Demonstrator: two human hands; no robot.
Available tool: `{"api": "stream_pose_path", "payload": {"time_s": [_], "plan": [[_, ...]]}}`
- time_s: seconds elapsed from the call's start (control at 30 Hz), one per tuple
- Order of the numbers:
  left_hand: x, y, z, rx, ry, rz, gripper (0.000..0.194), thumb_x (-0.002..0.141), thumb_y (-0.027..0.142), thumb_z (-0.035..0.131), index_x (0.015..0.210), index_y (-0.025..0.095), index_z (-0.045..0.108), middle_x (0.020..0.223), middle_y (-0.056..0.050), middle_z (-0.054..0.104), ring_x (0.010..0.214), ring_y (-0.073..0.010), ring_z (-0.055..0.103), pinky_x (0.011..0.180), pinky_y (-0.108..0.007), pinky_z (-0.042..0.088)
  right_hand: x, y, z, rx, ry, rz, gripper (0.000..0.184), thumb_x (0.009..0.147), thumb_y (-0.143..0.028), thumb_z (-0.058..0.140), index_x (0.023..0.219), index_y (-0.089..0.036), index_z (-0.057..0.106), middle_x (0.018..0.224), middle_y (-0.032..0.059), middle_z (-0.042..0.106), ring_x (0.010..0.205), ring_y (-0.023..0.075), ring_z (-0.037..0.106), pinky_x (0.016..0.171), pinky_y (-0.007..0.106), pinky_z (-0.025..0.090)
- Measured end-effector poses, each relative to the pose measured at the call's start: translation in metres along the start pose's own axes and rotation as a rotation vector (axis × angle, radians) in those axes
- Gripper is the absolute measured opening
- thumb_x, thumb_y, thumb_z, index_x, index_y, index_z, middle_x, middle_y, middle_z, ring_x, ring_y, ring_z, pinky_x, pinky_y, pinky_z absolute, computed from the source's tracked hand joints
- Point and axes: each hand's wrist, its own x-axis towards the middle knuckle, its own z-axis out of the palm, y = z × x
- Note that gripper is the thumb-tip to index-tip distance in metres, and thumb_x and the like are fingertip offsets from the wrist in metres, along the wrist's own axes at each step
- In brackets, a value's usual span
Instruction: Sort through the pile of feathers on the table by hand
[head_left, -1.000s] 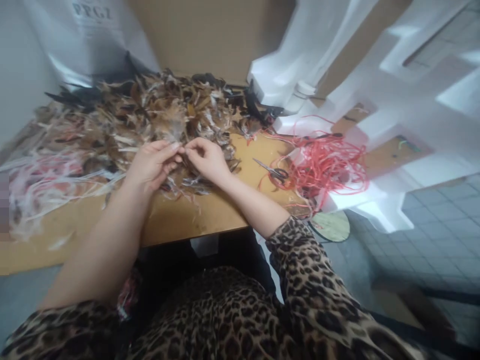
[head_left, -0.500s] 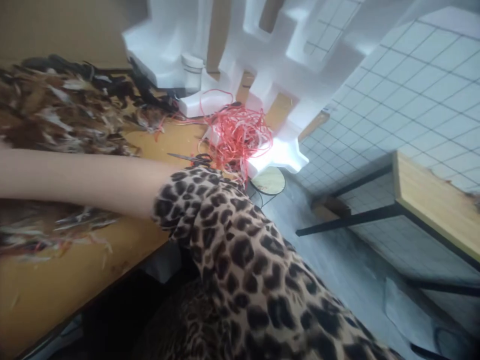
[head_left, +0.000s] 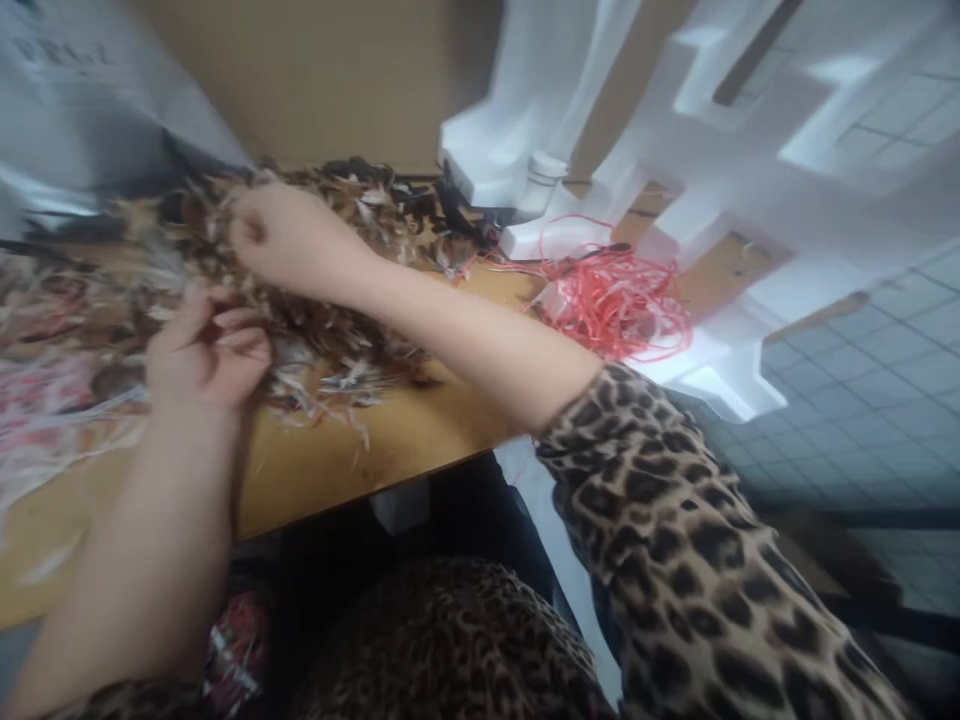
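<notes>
A loose pile of brown and white feathers (head_left: 341,335) spreads over the yellow-brown table (head_left: 405,445). Over its left part is my right hand (head_left: 281,240), its fingers curled closed and pointing down among the feathers. Below and to the left of it, my left hand (head_left: 206,360) is turned partly palm up, with its fingers bent in toward the thumb. The two hands are close together but apart. Blur and the feathers behind keep me from making out what either hand holds.
Pink-red and white string (head_left: 619,305) lies tangled on the right, by white foam packaging (head_left: 720,375) and a white-lidded jar (head_left: 544,180). Pinkish-white material (head_left: 45,395) is at the left. A pale printed bag (head_left: 97,110) stands at the back left.
The view has swung left, bringing both hands into sight over the feathers. The string and foam now appear farther right. The scissors seen before no longer show.
</notes>
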Motion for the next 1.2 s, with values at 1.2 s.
{"api": "stream_pose_path", "payload": {"time_s": [1.2], "plan": [[0.005, -0.007, -0.02, 0.6, 0.007, -0.106, 0.013, 0.067, 0.015, 0.081, 0.072, 0.009, 0.07, 0.086, -0.009, 0.075, 0.054, -0.0038, 0.058, 0.042, -0.01, 0.04, -0.058, 0.064, -0.019, -0.73, -0.118, -0.283, 0.023, 0.09, -0.022, 0.049, 0.095, -0.02, 0.071, 0.103, 0.0073, 0.062, 0.089, 0.0184, 0.055, 0.071, 0.03, 0.035]]}}
